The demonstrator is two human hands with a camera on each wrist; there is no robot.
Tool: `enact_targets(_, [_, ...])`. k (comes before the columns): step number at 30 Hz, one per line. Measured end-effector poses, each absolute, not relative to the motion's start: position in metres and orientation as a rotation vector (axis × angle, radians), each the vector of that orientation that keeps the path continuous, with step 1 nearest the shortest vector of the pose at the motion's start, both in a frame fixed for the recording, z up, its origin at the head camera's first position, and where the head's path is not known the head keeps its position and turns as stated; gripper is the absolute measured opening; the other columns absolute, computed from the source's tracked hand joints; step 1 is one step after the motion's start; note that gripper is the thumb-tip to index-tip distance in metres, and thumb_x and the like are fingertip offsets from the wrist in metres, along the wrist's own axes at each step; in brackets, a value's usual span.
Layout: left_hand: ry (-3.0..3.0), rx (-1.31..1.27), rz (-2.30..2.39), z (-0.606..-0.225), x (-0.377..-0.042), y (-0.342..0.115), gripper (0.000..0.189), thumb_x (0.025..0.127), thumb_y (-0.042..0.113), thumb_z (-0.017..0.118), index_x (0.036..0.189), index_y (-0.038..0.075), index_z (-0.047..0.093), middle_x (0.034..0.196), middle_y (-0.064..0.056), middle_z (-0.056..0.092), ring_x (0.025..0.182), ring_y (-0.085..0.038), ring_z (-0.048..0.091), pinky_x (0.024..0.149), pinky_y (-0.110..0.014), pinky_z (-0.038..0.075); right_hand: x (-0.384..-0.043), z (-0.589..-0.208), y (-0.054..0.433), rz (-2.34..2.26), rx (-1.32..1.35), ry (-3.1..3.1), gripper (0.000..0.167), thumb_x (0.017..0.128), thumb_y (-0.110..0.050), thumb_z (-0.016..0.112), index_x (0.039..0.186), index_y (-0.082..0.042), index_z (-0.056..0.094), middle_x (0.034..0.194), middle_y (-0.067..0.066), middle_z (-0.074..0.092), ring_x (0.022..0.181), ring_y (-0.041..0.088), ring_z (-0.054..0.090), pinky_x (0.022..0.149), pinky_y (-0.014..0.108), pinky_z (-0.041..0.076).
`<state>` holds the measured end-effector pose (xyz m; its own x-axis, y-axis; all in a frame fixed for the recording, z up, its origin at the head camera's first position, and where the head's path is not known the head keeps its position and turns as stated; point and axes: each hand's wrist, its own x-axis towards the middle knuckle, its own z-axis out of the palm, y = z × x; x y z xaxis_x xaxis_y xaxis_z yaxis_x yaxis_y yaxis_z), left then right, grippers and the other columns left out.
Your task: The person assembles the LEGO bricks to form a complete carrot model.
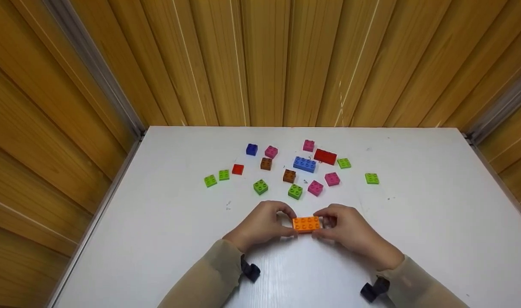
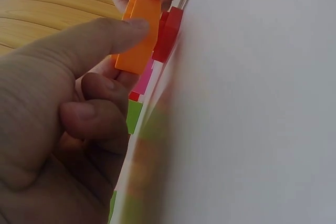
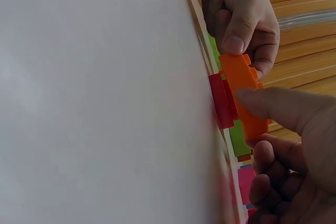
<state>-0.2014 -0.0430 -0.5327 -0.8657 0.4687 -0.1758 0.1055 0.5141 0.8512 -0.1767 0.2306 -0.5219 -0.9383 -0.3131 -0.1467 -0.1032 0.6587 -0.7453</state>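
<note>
An orange brick (image 1: 306,224) with two rows of studs is pinched at its left end by my left hand (image 1: 267,223). At its right end, my right hand (image 1: 350,226) pinches the same brick between thumb and fingers. Both wrist views show the thumbs lying along the orange brick's side, studs facing up. Just under it on the white table is a red brick (image 3: 222,102), mostly hidden by the orange one in the head view. The orange brick sits close over that red brick, overlapping it in the left wrist view.
Beyond my hands lie scattered bricks: a light blue brick (image 1: 304,164), a long red brick (image 1: 325,156), a dark blue brick (image 1: 252,149), and several green, pink and brown ones. A corrugated wood-look wall (image 1: 264,64) stands behind the white table (image 1: 158,239).
</note>
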Motion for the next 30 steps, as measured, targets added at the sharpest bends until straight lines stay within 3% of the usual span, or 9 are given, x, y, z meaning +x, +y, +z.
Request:
enact_targets(4, [2.375, 0.442, 1.272, -0.5314, -0.2004, -0.0414, 0.026, 0.089, 0.03, 0.1, 0.109, 0.031, 0.084, 0.115, 0.014, 0.078, 0.11, -0.014, 0.065, 0.114, -0.042, 0.057, -0.1769, -0.5209, 0.2303, -1.146, -0.346, 2.605, 0.039, 0.092, -0.031, 0.096, 0.125, -0.013, 0.085, 0.096, 0.001, 0.067, 0.094, 0.02, 0.059, 0.077, 0.021, 0.047])
enact_targets(6, [2.373, 0.436, 1.274, -0.5307, -0.1997, -0.041, 0.026, 0.088, 0.029, 0.1, 0.109, 0.031, 0.084, 0.115, 0.014, 0.078, 0.112, -0.015, 0.065, 0.116, -0.044, 0.056, -0.1772, -0.5211, 0.2308, -1.145, -0.356, 2.603, 0.038, 0.093, -0.031, 0.095, 0.125, -0.013, 0.085, 0.096, 0.0, 0.067, 0.094, 0.02, 0.059, 0.077, 0.021, 0.048])
enact_targets(14, [2.374, 0.45, 1.279, -0.5299, -0.1983, -0.0394, 0.025, 0.09, 0.028, 0.099, 0.109, 0.03, 0.084, 0.117, 0.012, 0.079, 0.109, -0.016, 0.066, 0.11, -0.039, 0.06, -0.1786, -0.5225, 0.2339, -1.138, -0.372, 2.588, 0.035, 0.095, -0.029, 0.094, 0.125, -0.014, 0.086, 0.096, 0.001, 0.068, 0.095, 0.02, 0.059, 0.079, 0.022, 0.047])
enact_targets(30, [2.409, 0.451, 1.225, -0.5237, -0.1951, -0.0375, 0.026, 0.091, 0.026, 0.098, 0.114, 0.024, 0.087, 0.121, 0.011, 0.083, 0.117, -0.014, 0.071, 0.117, -0.044, 0.06, -0.1773, -0.5207, 0.2325, -1.148, -0.355, 2.596, 0.034, 0.094, -0.031, 0.094, 0.123, -0.014, 0.087, 0.095, 0.0, 0.069, 0.094, 0.02, 0.059, 0.079, 0.023, 0.047])
